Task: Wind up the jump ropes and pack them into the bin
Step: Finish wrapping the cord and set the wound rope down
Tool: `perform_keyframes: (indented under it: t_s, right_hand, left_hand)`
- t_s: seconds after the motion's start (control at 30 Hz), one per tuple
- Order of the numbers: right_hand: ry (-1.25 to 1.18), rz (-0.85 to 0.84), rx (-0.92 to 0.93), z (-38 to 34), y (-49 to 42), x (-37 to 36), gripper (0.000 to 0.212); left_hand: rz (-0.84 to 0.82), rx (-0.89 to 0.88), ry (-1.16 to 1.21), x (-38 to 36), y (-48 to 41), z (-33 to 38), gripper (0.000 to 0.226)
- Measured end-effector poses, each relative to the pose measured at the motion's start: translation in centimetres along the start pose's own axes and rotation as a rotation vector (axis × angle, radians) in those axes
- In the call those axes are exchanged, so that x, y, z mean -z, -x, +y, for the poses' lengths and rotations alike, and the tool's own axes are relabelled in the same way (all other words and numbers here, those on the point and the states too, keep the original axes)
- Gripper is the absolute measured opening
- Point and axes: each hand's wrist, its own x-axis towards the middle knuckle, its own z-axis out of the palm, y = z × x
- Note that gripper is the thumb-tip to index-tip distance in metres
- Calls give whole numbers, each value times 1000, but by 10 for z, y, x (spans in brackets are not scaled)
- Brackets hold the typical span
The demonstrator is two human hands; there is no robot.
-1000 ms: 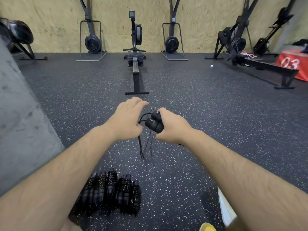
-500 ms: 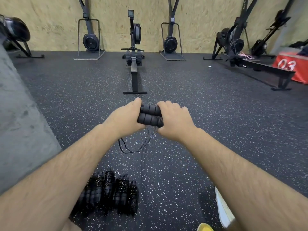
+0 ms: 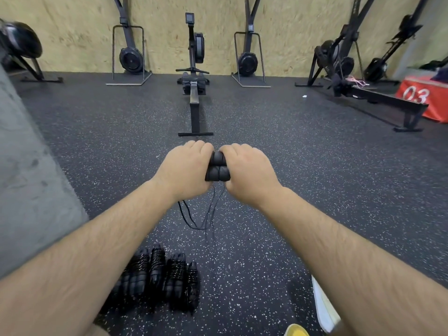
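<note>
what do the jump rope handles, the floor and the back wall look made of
The handles: matte black with ribbed, bulging segments, likely foam or soft rubber. The floor: dark, matte, white-flecked, probably rubber gym matting. The back wall: pale, unpainted, with a pressed wood-flake pattern, seemingly strand board.

A rower (image 3: 194,98) stands at top centre on the speckled floor (image 3: 315,178), with an upright machine (image 3: 131,59) to its left and another (image 3: 247,60) to its right, all before a plywood wall (image 3: 60,32). A red box (image 3: 423,99) marked 03 sits at the right edge. Grey concrete (image 3: 29,178) fills the left.
</note>
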Motion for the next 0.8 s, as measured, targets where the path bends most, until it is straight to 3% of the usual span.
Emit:
perform_keyframes:
  t_s: [0.1,0.17,0.23,0.3,0.37,0.43,0.47,0.53,0.67,0.8]
  right_hand:
    - [-165,187,-58,5,-3,5,72]
    - [-440,254,-283,8,-3,2,95]
    - [-790,222,-611,8,-4,-5,103]
    - [-956,7,-731,-1,-4,-17,85]
    - [-979,-295,-586,-22,-4,-40,64]
    - [-1048,-506,-458,-53,-5,-54,64]
    - [-1091,-514,-402,-66,-8,-65,61]
    - [-1189,-479,-320,-88,-13,-69,33]
    - [-1144,-454,-319,-88,-20,-55,21]
    - [-1104,-544,-304,-48,-16,-28,10]
  left_hand:
    - [15,132,118,6,-1,-1,30]
    - [52,212,176,10,-1,-5,29]
    - [84,270,234,14,0,-9,30]
    - [102,290,292,18,2,-9,30]
    - [103,265,329,22,3,-6,30]
    - [112,224,351,25,3,-2,28]
    - [121,208,359,26,3,0,27]
    - [128,191,362,29,6,2,26]
    - [108,162,330,38,17,-13,30]
    - [39,92,227,43,29,-39,41]
